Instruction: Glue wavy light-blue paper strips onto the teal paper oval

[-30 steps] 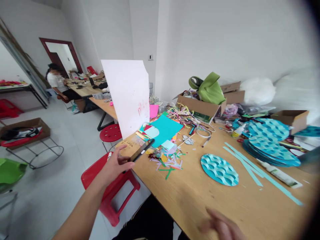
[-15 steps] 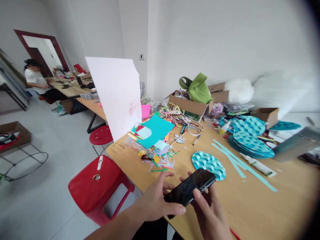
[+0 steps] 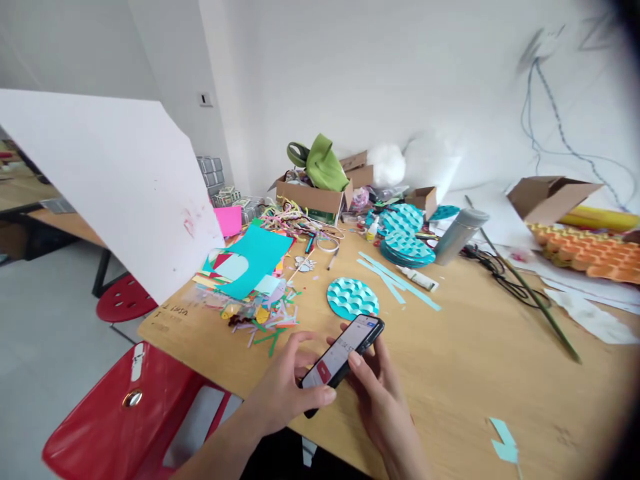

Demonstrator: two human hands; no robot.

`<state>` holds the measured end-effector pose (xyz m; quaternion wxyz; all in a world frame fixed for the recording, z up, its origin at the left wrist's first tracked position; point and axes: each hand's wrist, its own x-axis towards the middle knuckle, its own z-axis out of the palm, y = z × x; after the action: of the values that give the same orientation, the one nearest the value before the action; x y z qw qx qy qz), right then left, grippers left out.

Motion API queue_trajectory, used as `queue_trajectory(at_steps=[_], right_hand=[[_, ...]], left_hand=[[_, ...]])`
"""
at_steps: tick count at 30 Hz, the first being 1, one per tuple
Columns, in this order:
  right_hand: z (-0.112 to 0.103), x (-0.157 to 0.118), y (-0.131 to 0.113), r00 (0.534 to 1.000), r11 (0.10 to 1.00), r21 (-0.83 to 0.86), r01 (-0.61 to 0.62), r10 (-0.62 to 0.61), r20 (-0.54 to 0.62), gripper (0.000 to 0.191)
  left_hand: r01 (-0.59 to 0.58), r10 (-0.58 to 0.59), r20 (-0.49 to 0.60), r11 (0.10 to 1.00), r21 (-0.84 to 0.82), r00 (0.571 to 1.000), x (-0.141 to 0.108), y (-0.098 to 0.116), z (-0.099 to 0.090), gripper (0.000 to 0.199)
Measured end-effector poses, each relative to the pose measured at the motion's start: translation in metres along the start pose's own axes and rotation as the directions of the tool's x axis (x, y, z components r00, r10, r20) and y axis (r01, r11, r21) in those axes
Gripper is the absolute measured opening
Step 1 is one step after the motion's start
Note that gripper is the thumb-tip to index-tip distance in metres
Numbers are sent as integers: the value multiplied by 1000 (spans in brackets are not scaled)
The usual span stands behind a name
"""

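A smartphone [image 3: 340, 353] with a lit screen is held at a slant over the table's near edge. My left hand [image 3: 287, 383] grips its lower left end, thumb along the near side and fingers curled at the far side. My right hand [image 3: 377, 393] supports the phone's right side, with the thumb by the edge and the fingers behind it, partly hidden. Just beyond the phone lies a round turquoise disc [image 3: 353, 298] with a wavy pattern. Left of it are paper scraps [image 3: 273, 327] and a turquoise sheet [image 3: 260, 257].
A white board [image 3: 110, 187] stands at the left, above a red stool [image 3: 120, 413]. Farther back are a cardboard box [image 3: 313, 197], stacked patterned discs [image 3: 407, 250], a grey cylinder [image 3: 460, 235], a glue tube [image 3: 417, 278] and light-blue strips [image 3: 400, 283]. An orange egg tray [image 3: 590, 253] lies far right.
The phone's screen has gone from dark to lit. My view has turned right, bringing in the egg tray and the green stick. Both hands still hold the phone.
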<state>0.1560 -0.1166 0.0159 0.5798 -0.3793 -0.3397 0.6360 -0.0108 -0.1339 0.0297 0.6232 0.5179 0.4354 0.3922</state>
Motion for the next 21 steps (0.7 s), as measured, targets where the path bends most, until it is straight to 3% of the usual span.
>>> queue_trajectory(at_steps=[13,17,21], right_hand=[[0,0,-1,1000,1000,-24,7,-7,-23,65],[1,5,4,1000,1000,-19,14,-14,-15,67],[4,7,10,999,1000,5,-7,7,-37,79]], left_hand=[[0,0,1,1000,6,1000,2,6,0,67],[-9,10,-71,1000,21,997,-1,4,-1,72],[-62,103,-226,981,181,969,-2,1,1,72]])
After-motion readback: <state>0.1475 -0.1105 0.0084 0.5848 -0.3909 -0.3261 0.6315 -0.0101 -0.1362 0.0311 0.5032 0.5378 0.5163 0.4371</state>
